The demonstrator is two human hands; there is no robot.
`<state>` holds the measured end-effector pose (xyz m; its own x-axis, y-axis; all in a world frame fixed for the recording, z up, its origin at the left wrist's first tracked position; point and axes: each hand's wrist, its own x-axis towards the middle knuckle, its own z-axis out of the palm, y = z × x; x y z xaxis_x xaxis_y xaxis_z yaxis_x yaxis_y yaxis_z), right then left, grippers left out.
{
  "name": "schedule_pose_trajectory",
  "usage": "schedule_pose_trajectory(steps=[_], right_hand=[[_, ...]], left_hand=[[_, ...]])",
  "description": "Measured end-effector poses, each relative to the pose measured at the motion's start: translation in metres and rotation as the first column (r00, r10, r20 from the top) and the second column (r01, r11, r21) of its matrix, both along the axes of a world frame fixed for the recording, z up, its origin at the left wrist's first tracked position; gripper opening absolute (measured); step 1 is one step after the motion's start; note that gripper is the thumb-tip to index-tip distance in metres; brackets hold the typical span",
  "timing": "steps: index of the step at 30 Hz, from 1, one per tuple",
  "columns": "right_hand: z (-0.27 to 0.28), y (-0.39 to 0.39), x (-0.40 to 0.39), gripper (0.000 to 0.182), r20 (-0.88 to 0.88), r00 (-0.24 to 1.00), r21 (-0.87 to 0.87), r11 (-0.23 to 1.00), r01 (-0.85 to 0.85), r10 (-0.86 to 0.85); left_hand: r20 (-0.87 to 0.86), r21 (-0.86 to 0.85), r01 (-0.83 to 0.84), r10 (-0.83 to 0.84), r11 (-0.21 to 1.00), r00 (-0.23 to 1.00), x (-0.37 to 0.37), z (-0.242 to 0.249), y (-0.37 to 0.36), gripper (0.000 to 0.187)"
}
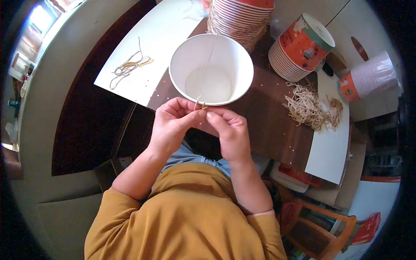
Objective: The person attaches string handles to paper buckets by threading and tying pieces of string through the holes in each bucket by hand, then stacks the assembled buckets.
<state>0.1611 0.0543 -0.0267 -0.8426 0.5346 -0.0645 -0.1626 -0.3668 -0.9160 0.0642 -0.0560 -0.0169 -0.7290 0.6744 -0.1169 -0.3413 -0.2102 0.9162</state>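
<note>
A large white paper bucket (238, 71) stands on the brown table with its mouth tilted toward me, and its inside is visible. At the near rim, a thin beige string (203, 103) sticks up in small loops between my fingertips. My left hand (173, 123) pinches the string from the left, with thumb and forefinger closed. From the right, my right hand (230, 130) is pinched on the same string, its thumb against the forefinger. Both hands touch or nearly touch the rim. Another fine strand crosses the far side of the bucket.
Behind the bucket rises a tall stack of buckets (240, 21). To its right are a red-and-green printed stack (299, 47) and a plastic-wrapped stack (368, 78). A heap of beige strings (305, 104) lies right; a few loose cords (130, 67) lie left. A wooden chair (323, 229) stands lower right.
</note>
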Motion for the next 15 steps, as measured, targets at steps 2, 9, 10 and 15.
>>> schedule_pose_trajectory(steps=[2, 9, 10, 15], right_hand=[[-0.003, 0.000, 0.000, 0.016, -0.068, 0.998, -0.145, 0.989, -0.010, 0.000], [-0.007, -0.002, -0.003, 0.013, -0.034, 0.996, -0.217, 0.974, 0.067, -0.076], [-0.006, -0.003, -0.003, 0.012, -0.031, 0.995, -0.224, 0.971, 0.084, -0.094], [-0.017, -0.005, -0.004, 0.013, -0.054, 0.996, -0.416, 0.909, 0.039, -0.068]], left_hand=[[-0.043, 0.026, 0.020, -0.019, 0.999, 0.999, 0.003, 0.001, 0.000, 0.013], [-0.169, 0.002, -0.018, 0.018, 1.000, 0.985, 0.010, 0.006, 0.001, 0.010], [-0.190, -0.015, -0.041, 0.037, 0.999, 0.981, 0.010, 0.006, 0.001, 0.010], [-0.317, -0.041, -0.120, 0.101, 0.992, 0.943, 0.015, 0.008, 0.003, 0.007]])
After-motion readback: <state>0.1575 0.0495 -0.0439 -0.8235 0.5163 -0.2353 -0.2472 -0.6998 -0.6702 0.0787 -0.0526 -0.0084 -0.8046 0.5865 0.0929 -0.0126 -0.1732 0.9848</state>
